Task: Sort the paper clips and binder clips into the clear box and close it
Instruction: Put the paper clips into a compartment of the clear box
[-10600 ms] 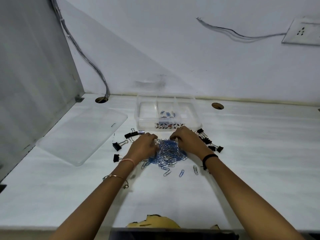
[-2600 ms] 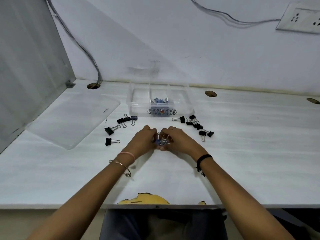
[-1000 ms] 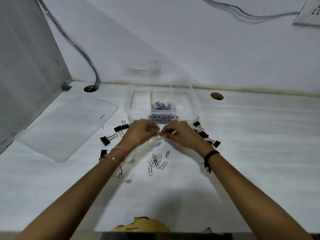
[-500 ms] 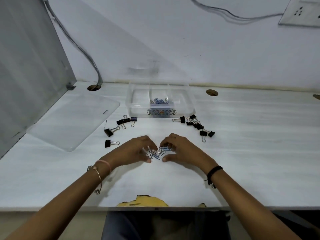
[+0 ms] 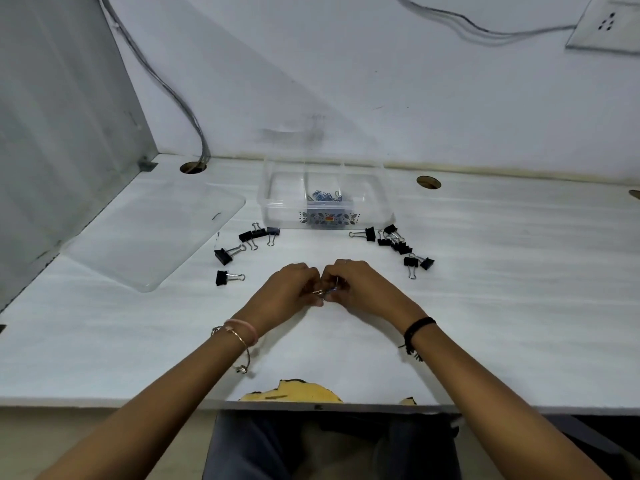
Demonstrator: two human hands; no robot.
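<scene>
My left hand and my right hand meet at the table's middle, fingers pinched together on a small bunch of paper clips. Behind them stands the clear box, open, with blue paper clips in its middle compartment. Its clear lid lies flat to the left. Black binder clips lie in two groups in front of the box: several at the left and several at the right.
A grey partition walls the left side. Cables run down into a round hole at the back left; another hole is at the back right. The table's front edge is chipped.
Half a second ago my hands lay flat, raking loose paper clips together on the table. Now both have closed on the gathered clips and lifted slightly; no loose paper clips show on the table.
</scene>
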